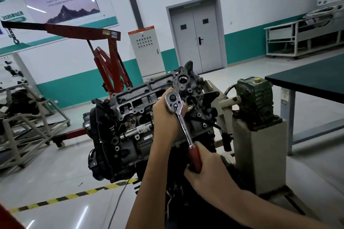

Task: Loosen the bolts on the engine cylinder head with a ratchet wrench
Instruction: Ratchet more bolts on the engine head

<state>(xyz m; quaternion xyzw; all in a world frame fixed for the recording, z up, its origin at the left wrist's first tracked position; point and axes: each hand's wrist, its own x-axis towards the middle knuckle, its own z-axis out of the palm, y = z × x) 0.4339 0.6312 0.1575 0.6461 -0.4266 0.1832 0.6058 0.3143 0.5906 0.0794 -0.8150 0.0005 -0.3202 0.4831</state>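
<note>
The engine (130,126) hangs on a stand in the middle of the view, its grey cylinder head (145,96) facing up and toward me with several bolts around its rim. A chrome ratchet wrench (183,122) with a red handle sits with its head on the cylinder head's near right part. My left hand (166,115) is curled around the ratchet head from behind and steadies it. My right hand (206,167) grips the red handle lower down. The bolt and socket under the ratchet head are hidden.
The grey engine stand with a green gearbox (258,98) is to the right. A red engine hoist (109,57) stands behind the engine on the left, metal frames (28,117) farther left. A dark-topped table (312,83) is at right. Yellow-black floor tape (74,195) runs below.
</note>
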